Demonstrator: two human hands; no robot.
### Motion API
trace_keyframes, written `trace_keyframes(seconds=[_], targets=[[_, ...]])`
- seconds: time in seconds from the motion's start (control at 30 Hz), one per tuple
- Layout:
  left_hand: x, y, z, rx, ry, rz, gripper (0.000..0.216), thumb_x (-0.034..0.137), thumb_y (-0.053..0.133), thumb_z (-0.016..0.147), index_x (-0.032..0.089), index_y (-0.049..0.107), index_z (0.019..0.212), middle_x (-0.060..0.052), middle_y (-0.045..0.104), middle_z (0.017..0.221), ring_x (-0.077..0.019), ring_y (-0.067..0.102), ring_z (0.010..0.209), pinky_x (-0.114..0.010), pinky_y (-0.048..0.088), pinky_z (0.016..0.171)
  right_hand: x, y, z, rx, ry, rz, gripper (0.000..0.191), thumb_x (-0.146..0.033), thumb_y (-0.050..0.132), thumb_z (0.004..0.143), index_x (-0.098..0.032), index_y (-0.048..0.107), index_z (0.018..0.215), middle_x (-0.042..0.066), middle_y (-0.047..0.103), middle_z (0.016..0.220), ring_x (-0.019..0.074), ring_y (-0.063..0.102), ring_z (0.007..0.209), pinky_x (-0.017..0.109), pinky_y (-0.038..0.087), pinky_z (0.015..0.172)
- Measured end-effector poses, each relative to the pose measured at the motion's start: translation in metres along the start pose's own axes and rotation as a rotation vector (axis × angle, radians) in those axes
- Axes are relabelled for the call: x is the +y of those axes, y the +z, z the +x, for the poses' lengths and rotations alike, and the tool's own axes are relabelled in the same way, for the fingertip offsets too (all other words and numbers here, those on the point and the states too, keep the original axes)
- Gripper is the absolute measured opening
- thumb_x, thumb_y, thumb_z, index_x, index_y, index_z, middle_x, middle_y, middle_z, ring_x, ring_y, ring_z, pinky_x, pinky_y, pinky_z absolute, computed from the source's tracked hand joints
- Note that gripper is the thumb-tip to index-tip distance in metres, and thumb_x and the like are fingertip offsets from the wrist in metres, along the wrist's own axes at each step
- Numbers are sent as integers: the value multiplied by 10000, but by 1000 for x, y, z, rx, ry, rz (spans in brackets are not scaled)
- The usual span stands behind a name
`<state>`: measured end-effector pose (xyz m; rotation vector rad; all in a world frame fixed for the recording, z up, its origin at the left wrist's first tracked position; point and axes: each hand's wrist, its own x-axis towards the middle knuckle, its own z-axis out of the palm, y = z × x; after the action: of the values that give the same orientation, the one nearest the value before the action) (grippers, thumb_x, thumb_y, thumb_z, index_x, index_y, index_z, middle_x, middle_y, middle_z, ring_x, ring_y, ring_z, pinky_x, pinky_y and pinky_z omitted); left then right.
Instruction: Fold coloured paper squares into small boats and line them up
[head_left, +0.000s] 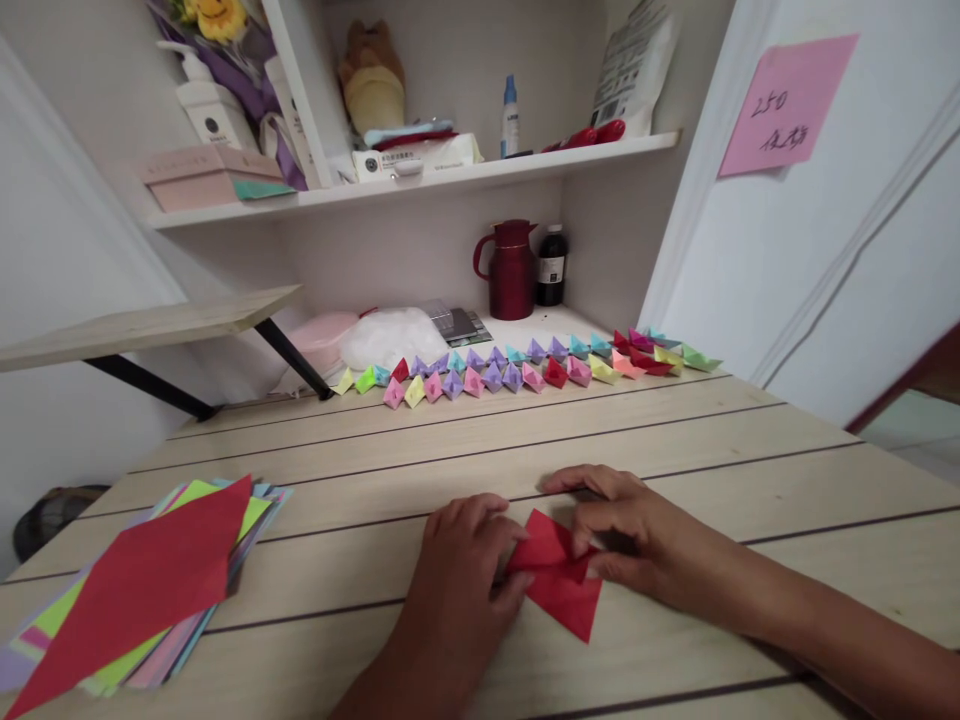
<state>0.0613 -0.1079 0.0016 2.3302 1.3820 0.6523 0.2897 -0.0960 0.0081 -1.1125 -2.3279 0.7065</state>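
Note:
A partly folded sheet of red origami paper (pixel 566 590) lies on the wooden table between my two hands. My left hand (pixel 469 560) grips its left edge, thumb and fingers closed on the paper. At the paper's right side, my right hand (pixel 622 525) pinches a folded part between thumb and index finger, its other fingers curled above the table. Folded flaps meet across the middle, and one pointed corner juts toward me. The fingertips hide parts of both side edges.
A stack of coloured paper (pixel 150 570), red on top, lies at the left. Two rows of small folded paper boats (pixel 472 380) line the table's back edge. Behind them stand a dark red jug (pixel 512 275) and a dark bottle (pixel 552 268). A raised wooden stand (pixel 150 325) is at left.

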Motion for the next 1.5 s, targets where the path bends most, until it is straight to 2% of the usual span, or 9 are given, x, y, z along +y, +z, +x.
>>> trace_keyframes(seconds=[0.27,0.6,0.67,0.77,0.87,1.07,1.2,1.3,1.5], targets=[[0,-4,1,-3,-53,-57,72,181,651,759,249,640,780,-14,597,1148,-232,512,1105,-421,362,962,1,2,2,84,98,-105,167,-289,632,825,-213,585,684,72,601,1191,266,513,1158,418,401,937],[1,-1,3,7,-77,-12,71,172,654,747,222,604,754,-10,616,1115,-231,519,1085,-420,360,958,1,11,5,120,93,-262,179,-280,565,861,-213,538,697,44,599,1187,251,531,1094,425,384,894],[0,0,3,-3,-77,24,110,165,663,738,218,615,822,-29,611,1134,-237,518,1089,-427,365,960,1,12,7,126,98,-276,119,-272,585,842,-224,537,744,42,597,1181,258,532,1077,426,388,881],[1,1,3,-5,-35,99,390,159,653,748,236,589,1125,-75,551,1264,-260,486,1164,-458,357,990,1,11,8,137,99,-256,92,-273,612,822,-243,530,849,42,595,1160,253,533,1058,417,393,881],[2,1,4,-43,93,196,579,111,577,791,344,482,1312,-66,425,1427,-267,433,1255,-485,334,1024,2,10,8,151,104,-230,128,-282,628,814,-245,526,882,48,597,1132,246,538,1038,408,396,883],[2,-3,6,-255,214,271,525,141,437,883,400,452,1339,22,439,1449,-277,334,1354,-548,255,1075,6,10,10,152,43,-172,76,-232,652,797,-240,586,833,42,608,1109,241,533,1057,402,384,907],[-1,-6,4,-255,225,260,503,196,381,919,397,398,1380,38,414,1466,-257,289,1382,-532,213,1106,5,9,8,170,-39,-116,64,-172,614,822,-233,621,841,50,600,1126,223,533,1071,374,381,910],[-2,-5,3,-247,224,255,509,194,383,916,398,396,1382,41,398,1475,-250,282,1387,-515,204,1116,1,7,5,145,-82,-133,65,-192,584,862,-220,620,816,40,632,968,200,565,953,353,388,863],[-7,-2,3,-214,162,253,435,285,423,932,422,445,1344,21,385,1484,-278,286,1382,-554,201,1104,-4,10,8,120,96,-103,172,-235,641,819,-198,533,690,-3,608,744,162,553,733,291,393,708]])
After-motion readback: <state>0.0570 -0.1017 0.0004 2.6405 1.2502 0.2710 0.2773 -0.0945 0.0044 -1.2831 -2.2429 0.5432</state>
